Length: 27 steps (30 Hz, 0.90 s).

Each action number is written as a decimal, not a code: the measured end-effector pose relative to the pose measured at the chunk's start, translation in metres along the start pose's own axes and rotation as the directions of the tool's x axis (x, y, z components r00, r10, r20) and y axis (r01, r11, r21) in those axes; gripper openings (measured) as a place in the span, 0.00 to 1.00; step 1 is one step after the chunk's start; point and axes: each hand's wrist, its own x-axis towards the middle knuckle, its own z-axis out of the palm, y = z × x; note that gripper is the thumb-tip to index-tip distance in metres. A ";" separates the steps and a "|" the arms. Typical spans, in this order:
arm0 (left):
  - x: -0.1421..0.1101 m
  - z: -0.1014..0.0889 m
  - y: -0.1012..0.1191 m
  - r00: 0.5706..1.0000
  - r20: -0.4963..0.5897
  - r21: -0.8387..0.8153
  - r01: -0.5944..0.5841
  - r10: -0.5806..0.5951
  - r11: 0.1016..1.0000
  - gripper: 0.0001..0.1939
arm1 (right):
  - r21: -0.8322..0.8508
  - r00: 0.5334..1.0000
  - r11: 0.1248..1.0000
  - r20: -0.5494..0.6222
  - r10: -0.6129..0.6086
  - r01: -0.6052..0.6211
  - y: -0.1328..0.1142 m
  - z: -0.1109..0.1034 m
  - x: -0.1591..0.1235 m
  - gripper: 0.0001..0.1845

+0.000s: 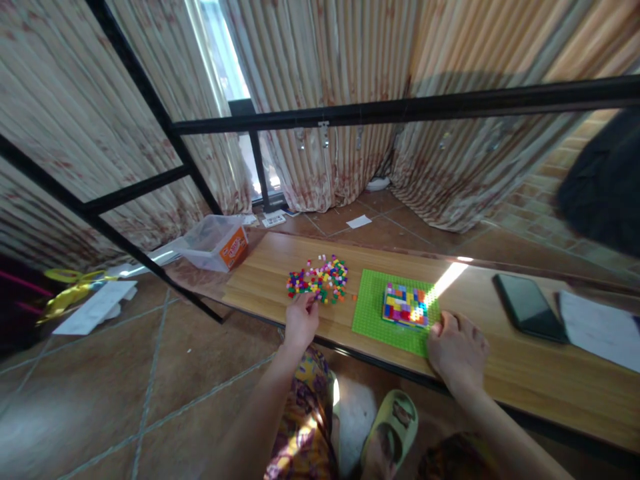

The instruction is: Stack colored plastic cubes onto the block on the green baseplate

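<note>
My left hand [302,323] is at the near edge of a loose pile of small coloured toy bricks [327,272]. Its fingers are closed in a pinch, and whatever lies between the fingertips is too small to make out. A green studded baseplate [369,308] lies flat on the wooden bench, to the right of the pile. On it sits a rectangular block of multicoloured bricks [404,305], several layers high. My right hand [457,347] has its fingers curled at the baseplate's near right corner, gripping the edge.
A dark phone [529,308] and a white paper [600,330] lie on the bench [515,363] at the right. A clear plastic bin [213,243] stands at its far left end. A black metal frame [350,115] crosses above, before the curtains [330,60].
</note>
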 end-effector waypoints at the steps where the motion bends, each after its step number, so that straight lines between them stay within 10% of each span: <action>1: 0.001 -0.004 -0.004 0.999 -0.033 0.012 0.017 -0.016 1.000 0.11 | -0.003 1.000 1.000 0.001 -0.004 0.004 0.000 0.000 0.000 0.20; 10: 0.036 -0.042 -0.024 0.989 -0.032 0.235 0.147 -0.143 0.961 0.11 | 0.016 1.000 1.000 0.016 -0.002 0.002 0.003 0.001 0.001 0.20; 27: 0.021 -0.024 -0.016 0.997 0.072 0.316 -0.014 -0.009 0.949 0.07 | 0.019 0.999 1.000 0.041 0.007 -0.008 0.003 0.002 0.001 0.21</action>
